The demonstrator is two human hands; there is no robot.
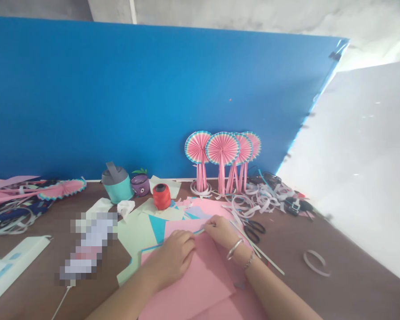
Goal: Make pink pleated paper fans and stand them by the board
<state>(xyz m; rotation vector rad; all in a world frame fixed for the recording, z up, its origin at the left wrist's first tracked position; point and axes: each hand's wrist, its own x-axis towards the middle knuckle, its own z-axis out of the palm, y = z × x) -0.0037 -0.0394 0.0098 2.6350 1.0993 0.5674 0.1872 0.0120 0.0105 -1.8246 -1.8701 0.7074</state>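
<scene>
A pink paper sheet (200, 284) lies in front of me, with a thin blue and white band along its far edge. My left hand (178, 253) rests on the sheet near that edge, its fingers bent and pressed together on the paper. To its right, my right hand (220, 229) pinches the far edge, where the narrow band shows between my two hands. The right fingertips partly hide the paper they hold. Black-handled scissors (254, 230) and pale thin strips (270, 259) lie just right of my right hand.
Pink pleated paper fans (222, 149) stand against the blue partition (120, 89). A red round container (162, 197), a purple cup (140, 185) and a teal pot (118, 184) stand back left. Curled white strips (263, 198) pile up back right. A tape loop (316, 262) lies far right.
</scene>
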